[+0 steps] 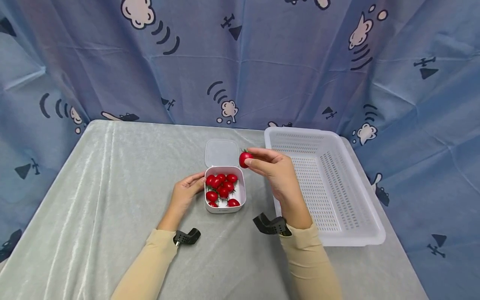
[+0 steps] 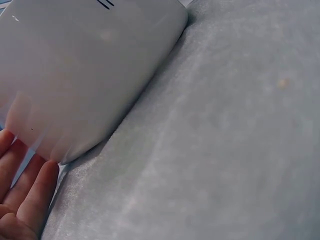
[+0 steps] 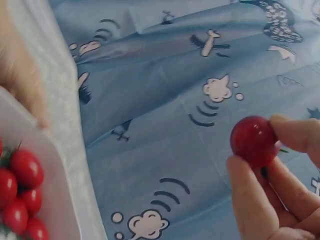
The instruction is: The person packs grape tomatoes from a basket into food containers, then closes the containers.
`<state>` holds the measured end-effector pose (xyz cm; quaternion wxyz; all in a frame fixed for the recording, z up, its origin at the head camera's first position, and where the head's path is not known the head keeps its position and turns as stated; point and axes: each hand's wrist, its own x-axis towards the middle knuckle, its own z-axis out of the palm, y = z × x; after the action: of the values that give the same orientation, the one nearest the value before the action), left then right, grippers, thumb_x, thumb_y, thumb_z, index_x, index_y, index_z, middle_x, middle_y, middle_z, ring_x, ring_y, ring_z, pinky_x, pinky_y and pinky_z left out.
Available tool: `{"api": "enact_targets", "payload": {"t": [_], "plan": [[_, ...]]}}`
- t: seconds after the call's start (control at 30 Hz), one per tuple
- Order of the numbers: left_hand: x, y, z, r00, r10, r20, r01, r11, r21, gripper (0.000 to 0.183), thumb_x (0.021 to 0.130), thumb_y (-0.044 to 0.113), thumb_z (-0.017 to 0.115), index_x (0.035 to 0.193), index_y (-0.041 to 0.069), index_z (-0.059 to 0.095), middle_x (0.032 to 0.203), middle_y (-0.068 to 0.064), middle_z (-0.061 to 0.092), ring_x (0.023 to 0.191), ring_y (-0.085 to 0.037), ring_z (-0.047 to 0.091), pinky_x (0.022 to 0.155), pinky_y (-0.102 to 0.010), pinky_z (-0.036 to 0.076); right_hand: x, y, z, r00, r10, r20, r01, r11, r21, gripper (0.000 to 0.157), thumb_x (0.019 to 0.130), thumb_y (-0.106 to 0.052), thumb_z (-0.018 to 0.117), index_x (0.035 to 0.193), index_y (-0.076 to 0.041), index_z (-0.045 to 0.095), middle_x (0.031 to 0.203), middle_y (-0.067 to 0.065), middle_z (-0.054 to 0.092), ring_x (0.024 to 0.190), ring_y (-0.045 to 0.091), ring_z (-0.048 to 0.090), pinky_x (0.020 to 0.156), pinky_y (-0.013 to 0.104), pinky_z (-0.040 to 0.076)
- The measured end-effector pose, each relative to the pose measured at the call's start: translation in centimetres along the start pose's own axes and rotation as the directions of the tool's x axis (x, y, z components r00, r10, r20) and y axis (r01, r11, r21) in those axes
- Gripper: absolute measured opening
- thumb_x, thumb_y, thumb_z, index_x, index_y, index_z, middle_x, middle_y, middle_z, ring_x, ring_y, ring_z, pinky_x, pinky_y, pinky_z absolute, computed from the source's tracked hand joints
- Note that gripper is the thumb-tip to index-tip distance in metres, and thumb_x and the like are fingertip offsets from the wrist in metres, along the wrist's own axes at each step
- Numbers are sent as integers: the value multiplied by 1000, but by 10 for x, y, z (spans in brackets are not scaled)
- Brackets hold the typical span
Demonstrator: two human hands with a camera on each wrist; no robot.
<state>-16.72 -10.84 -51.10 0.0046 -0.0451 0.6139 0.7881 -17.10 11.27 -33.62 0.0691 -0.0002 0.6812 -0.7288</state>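
Note:
My right hand [image 1: 278,173] pinches a red cherry tomato [image 1: 245,159] between thumb and fingertips, raised above the table just right of a small white box [image 1: 243,196]. In the right wrist view the pinched tomato [image 3: 254,142] shows glossy and round, with a bit of green stem behind it. Several more cherry tomatoes [image 1: 223,191] with green stems lie inside the box. My left hand [image 1: 184,193] rests its fairly straight fingers against the box's left side; in the left wrist view the fingertips [image 2: 47,172] touch the box's smooth wall [image 2: 85,75].
A translucent square lid [image 1: 221,153] lies flat behind the box. To the right stands a large white perforated plastic basket [image 1: 361,200], partly behind my right forearm. A pale grey cloth [image 1: 131,175] covers the table. A blue patterned curtain [image 1: 195,62] hangs around the back and sides.

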Motion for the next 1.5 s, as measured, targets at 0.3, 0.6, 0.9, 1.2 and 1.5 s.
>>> {"api": "enact_targets", "payload": {"t": [0.3,0.6,0.9,1.2,1.5], "plan": [[1,-1,0,1000,-5,-1,5,1000,-3,38,86,15,67,116,-6,60,109,-19,66,84,-5,66,80,-21,54,3,21,17,992,41,-120,-38,999,31,33,79,-10,74,109,1,66,94,2,70,83,13,67,82,29,55],[1,1,0,1000,-5,-12,5,1000,-1,37,86,14,67,116,-6,60,104,-12,69,83,-5,67,79,-21,54,2,60,26,971,29,-238,-64,987,-144,26,76,-15,76,100,-7,72,94,8,71,84,13,65,80,25,54],[1,1,0,1000,-9,-1,9,1000,4,38,86,15,67,117,-6,60,109,-17,67,84,-4,66,80,-22,54,3,90,29,960,-11,-281,-65,964,-259,24,74,-11,77,96,-4,73,93,13,72,84,16,66,77,28,56],[0,1,0,1000,-9,4,9,1000,-6,39,86,16,67,117,-6,60,94,5,72,83,-4,66,80,-21,54,3,99,34,959,-53,-277,-63,917,-394,23,72,-11,78,94,-6,73,92,11,70,82,18,62,63,21,52],[1,0,0,1000,-12,7,12,1000,-1,39,86,16,67,117,-6,60,101,-6,71,84,-4,66,80,-21,54,4,105,40,966,-98,-240,-38,863,-504,21,74,-10,76,94,-5,73,93,11,71,85,21,62,69,29,56]]}}
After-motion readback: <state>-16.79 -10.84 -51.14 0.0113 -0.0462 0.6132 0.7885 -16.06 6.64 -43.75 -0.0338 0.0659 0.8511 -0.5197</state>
